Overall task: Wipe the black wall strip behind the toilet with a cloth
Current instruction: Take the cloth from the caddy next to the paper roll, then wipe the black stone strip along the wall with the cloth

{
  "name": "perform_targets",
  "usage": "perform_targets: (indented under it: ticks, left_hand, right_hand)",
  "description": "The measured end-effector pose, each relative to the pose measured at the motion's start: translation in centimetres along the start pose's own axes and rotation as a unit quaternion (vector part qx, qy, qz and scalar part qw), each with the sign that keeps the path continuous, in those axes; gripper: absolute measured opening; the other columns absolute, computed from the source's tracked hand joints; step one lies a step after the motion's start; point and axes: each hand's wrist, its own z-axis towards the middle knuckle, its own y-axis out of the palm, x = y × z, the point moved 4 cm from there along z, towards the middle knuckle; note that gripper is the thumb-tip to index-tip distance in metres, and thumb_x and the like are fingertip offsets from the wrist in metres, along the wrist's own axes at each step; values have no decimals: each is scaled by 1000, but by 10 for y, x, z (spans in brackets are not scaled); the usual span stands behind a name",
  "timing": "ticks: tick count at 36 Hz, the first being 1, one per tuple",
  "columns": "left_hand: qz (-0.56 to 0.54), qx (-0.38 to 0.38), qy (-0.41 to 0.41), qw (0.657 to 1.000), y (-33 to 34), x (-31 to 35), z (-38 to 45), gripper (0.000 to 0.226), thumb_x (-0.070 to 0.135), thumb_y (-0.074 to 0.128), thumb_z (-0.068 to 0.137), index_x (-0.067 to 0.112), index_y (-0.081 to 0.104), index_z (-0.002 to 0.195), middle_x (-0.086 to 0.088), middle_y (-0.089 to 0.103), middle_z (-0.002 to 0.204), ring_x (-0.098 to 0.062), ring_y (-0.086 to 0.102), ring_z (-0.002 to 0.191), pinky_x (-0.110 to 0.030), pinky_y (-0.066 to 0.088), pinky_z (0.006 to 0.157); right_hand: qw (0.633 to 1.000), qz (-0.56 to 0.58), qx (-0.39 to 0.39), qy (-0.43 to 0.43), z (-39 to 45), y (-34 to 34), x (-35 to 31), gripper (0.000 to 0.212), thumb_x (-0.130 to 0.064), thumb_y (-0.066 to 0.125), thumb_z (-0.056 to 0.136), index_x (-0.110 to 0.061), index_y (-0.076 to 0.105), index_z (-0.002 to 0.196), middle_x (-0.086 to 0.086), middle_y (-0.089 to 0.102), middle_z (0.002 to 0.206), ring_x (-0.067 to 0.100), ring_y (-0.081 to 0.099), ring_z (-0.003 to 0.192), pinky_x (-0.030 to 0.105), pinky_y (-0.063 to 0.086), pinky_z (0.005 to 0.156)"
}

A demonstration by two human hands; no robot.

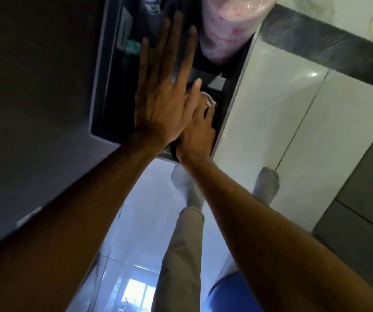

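My left hand (163, 102) lies flat with its fingers spread against the dark inside of a grey-framed recess (104, 104). My right hand (197, 134) reaches into the same recess just beside and partly under the left one. Its fingers are curled on a pale cloth (210, 100), of which only a small bunched bit shows at the fingertips. A black strip (320, 45) runs across the glossy white wall at the upper right, well away from both hands. The toilet is not in view.
A pink plastic-wrapped roll (228, 28) stands at the top of the recess, just beyond my left fingertips. Below are my trouser leg (181, 255) and socked feet (186, 188) on a shiny white floor. A grey cabinet (365, 199) is at the right, a blue object (232, 296) at the bottom.
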Motion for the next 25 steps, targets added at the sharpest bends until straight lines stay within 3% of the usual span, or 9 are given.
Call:
perform_targets:
  ticks: [3, 6, 9, 13, 16, 19, 23, 25]
  left_hand:
    - [-42, -32, 15, 999, -5, -1, 1, 75, 57, 37, 111, 18, 19, 173, -19, 24, 180, -36, 18, 166, -53, 8, 135]
    - [-71, -78, 18, 994, -14, 0, 2, 77, 59, 33, 111, 19, 12, 174, -19, 16, 182, -37, 13, 169, -56, 7, 135]
    - [-73, -108, 6, 991, -31, -1, 3, 77, 54, 33, 111, 16, 11, 174, -17, 14, 183, -36, 12, 170, -55, 7, 136]
    - [-112, -67, -58, 990, -70, 1, 4, 67, 41, 40, 114, 8, 26, 171, -20, 28, 178, -36, 25, 167, -59, 22, 137]
    - [-143, -28, -90, 985, -98, 11, 4, 61, 31, 46, 113, 5, 35, 167, -20, 37, 174, -37, 32, 164, -59, 28, 135]
    - [-178, -28, -51, 982, -119, 33, -3, 55, 21, 48, 112, 1, 43, 163, -22, 44, 170, -39, 37, 162, -63, 32, 132]
    - [-177, -69, 37, 981, -136, 77, -12, 53, 23, 37, 116, -2, 44, 162, -25, 46, 168, -41, 39, 160, -67, 38, 128]
    - [-183, -80, 65, 978, -140, 106, -12, 55, 21, 45, 113, 1, 41, 164, -24, 46, 169, -40, 40, 160, -62, 36, 130]
  right_hand:
    - [999, 4, -32, 16, -1, -8, -3, 65, -29, 49, 117, -13, 21, 173, 9, 29, 178, 30, 36, 161, 54, 48, 124]
    - [997, -47, -57, -14, -14, -21, -14, 71, -32, 55, 115, -15, 18, 173, 14, 38, 173, 34, 47, 154, 49, 58, 114]
    - [996, -37, -72, -26, -36, -45, -23, 62, -36, 58, 114, -19, 35, 169, 5, 45, 171, 23, 51, 152, 42, 55, 121]
    - [997, 51, -55, -34, -61, -97, -20, 55, -25, 53, 116, -15, 40, 169, 5, 39, 177, 25, 45, 160, 43, 42, 133]
    - [988, 150, 17, -29, -74, -147, -11, 47, -14, 54, 115, -6, 50, 161, 14, 53, 167, 26, 55, 152, 35, 44, 130]
    - [976, 204, 77, -7, -76, -192, 3, 45, -10, 56, 114, -3, 54, 158, 16, 60, 159, 24, 59, 145, 23, 44, 121]
    - [972, 215, 97, 7, -58, -250, 23, 46, -11, 54, 114, -5, 51, 160, 15, 58, 161, 24, 59, 146, 24, 45, 121]
    - [973, 207, 103, 20, -43, -278, 37, 47, -12, 55, 114, -5, 50, 160, 15, 57, 162, 26, 58, 147, 28, 46, 124]
